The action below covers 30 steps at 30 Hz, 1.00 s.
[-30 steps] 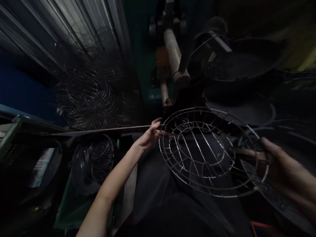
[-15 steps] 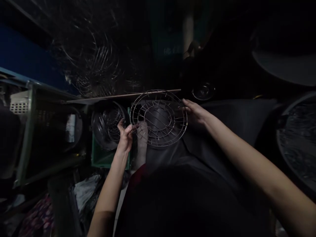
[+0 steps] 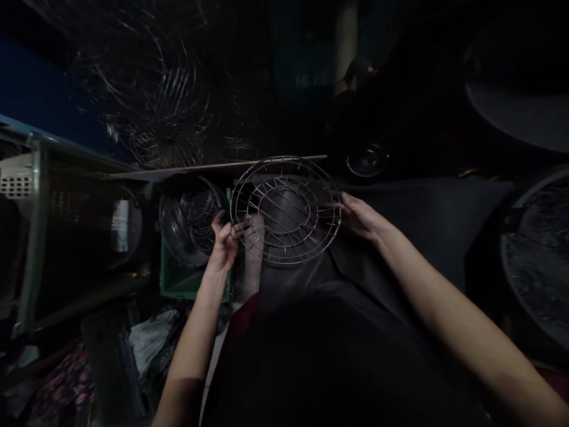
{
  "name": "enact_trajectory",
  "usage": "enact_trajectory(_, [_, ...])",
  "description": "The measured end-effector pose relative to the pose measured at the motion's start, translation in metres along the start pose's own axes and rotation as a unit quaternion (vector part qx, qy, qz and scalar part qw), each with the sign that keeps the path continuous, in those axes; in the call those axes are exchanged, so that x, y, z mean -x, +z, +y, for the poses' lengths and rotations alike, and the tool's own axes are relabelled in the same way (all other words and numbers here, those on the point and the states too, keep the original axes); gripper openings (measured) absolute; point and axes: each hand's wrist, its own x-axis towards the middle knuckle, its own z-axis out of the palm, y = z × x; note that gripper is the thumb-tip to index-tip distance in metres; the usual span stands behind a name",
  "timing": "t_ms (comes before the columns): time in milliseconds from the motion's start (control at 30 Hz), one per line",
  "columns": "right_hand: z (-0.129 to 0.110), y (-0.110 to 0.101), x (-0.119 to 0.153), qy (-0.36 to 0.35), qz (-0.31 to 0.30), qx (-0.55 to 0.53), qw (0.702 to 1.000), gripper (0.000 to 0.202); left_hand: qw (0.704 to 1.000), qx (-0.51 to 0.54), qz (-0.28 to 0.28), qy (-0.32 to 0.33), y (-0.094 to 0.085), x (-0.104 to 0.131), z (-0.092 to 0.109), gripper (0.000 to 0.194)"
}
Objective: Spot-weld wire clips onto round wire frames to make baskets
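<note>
Round wire guard (image 3: 285, 209): thin bright metal, concentric rings crossed by straight spokes, held level over the dark-clothed lap. Left hand (image 3: 224, 240) pinches its left rim; right hand (image 3: 360, 216) grips the right rim. Similar wire guards (image 3: 191, 219) stacked left.

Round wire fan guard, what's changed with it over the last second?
The round wire fan guard was carried from the person's right across to their left, toward the green crate. The right hand shifted its grip along the rim. Both hands, the left hand too, still hold it.
</note>
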Motion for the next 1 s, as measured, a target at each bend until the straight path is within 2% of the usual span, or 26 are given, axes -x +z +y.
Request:
enact_trajectory(167, [-0.001,-0.001,-0.001,0.026,-0.059,-0.048,0.997,0.053,1.0,0.021,-0.015,-0.013,-0.005,-0.004,-0.005,0.076])
enact_trajectory(333, [-0.01,0.002,0.003,0.036,-0.059,-0.082,0.994,0.053,0.999,0.029,-0.014,-0.015,-0.008,-0.005,-0.009,0.073])
enact_trajectory(467, [-0.028,0.012,0.013,0.031,-0.054,-0.102,0.993,0.049,0.999,0.033,-0.042,-0.006,-0.01,-0.006,-0.006,0.074])
enact_trajectory(600, [-0.045,0.015,0.026,-0.006,-0.041,-0.073,0.996,0.05,0.998,0.02,-0.062,0.015,-0.005,-0.008,0.011,0.074])
enact_trajectory(733, [-0.059,0.014,0.034,-0.055,-0.039,-0.049,0.997,0.057,0.997,0.012,-0.071,0.039,0.006,-0.006,0.032,0.066])
enact_trajectory(900, [-0.076,0.009,0.03,-0.068,-0.07,-0.102,0.99,0.059,0.996,0.022,-0.066,0.052,0.032,-0.001,0.056,0.056])
enact_trajectory(1000, [-0.083,0.003,0.02,-0.079,-0.07,-0.106,0.989,0.052,0.996,0.018,-0.058,0.065,0.047,-0.008,0.07,0.054])
